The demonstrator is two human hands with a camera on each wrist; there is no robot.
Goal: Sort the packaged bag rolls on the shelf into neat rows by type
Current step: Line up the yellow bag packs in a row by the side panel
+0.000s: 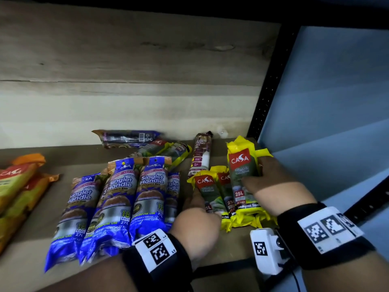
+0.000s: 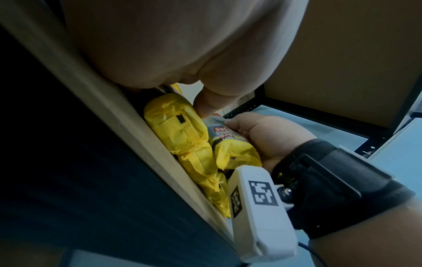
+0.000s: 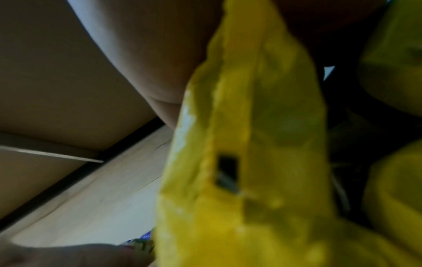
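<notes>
Three yellow CASA degradable bag rolls stand side by side at the right of the shelf (image 1: 237, 247). My right hand (image 1: 257, 175) grips the tallest yellow roll (image 1: 242, 165), thumb across its front and fingers round its right side. My left hand (image 1: 199, 206) holds the leftmost yellow roll (image 1: 205, 186) by its lower half. In the left wrist view my thumb (image 2: 205, 106) touches a yellow roll (image 2: 173, 126), with the right hand (image 2: 269, 137) beside it. A blurred yellow roll (image 3: 246, 162) fills the right wrist view. Several blue Singlet Handle rolls (image 1: 117, 199) lie in a row left of my hands.
Orange packs (image 1: 19, 186) lie at the far left. At the back lie a purple roll (image 1: 128, 138), a yellow-green roll (image 1: 168, 150) and a maroon draw string roll (image 1: 200, 157). A black upright (image 1: 267, 85) and a blue wall (image 1: 328, 102) bound the right side.
</notes>
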